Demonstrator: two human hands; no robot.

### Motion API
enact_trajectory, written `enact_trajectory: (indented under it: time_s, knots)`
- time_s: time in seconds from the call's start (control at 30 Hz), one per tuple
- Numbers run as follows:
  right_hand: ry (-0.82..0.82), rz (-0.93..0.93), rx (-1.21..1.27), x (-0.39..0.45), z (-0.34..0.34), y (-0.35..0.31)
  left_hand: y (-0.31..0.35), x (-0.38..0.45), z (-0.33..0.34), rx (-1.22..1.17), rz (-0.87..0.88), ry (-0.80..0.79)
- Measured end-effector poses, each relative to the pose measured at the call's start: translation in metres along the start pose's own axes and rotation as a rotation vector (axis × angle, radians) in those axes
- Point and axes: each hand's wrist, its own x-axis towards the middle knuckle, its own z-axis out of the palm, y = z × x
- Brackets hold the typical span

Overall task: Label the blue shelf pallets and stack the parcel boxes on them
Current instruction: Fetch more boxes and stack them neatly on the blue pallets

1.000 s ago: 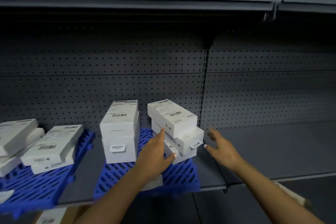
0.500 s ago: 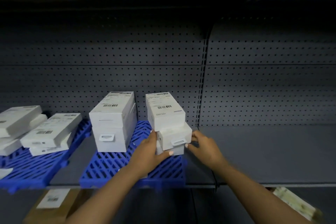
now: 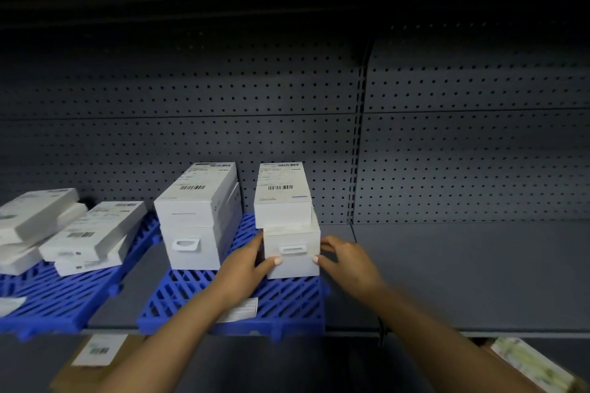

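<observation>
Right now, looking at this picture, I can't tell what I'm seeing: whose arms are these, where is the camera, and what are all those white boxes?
No machine here: these are a person's two bare arms, seen from a camera worn on their head, looking forward and down at a grey metal shelf with a perforated back wall. The left hand and right hand press against either side of the right stack of white parcel boxes, fingers on its lower boxes, apparently squaring it up. That stack stands on a blue slatted pallet, beside a second white stack. A paper label lies on the pallet's front. Further left, another blue pallet carries loosely piled flat white boxes. Below the shelf a brown carton shows.
</observation>
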Motion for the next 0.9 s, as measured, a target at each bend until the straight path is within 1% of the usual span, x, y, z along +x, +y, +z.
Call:
enact_trajectory:
  time_s: [0.17, 0.43, 0.77, 0.9]
  knots:
    - [-0.004, -0.014, 0.073, 0.003, 0.001, -0.001, -0.005, 0.003, -0.004, 0.02, 0.005, -0.017]
    - [-0.01, -0.01, 0.092, 0.008, 0.007, -0.006, -0.014, 0.014, -0.016, 0.087, 0.024, -0.137]
    - [-0.026, 0.004, 0.108, 0.012, 0.002, -0.006, -0.012, 0.02, -0.016, 0.087, 0.027, -0.146]
    - [-0.052, 0.035, 0.036, 0.01, -0.003, -0.012, -0.01, 0.019, -0.018, 0.023, 0.017, -0.152]
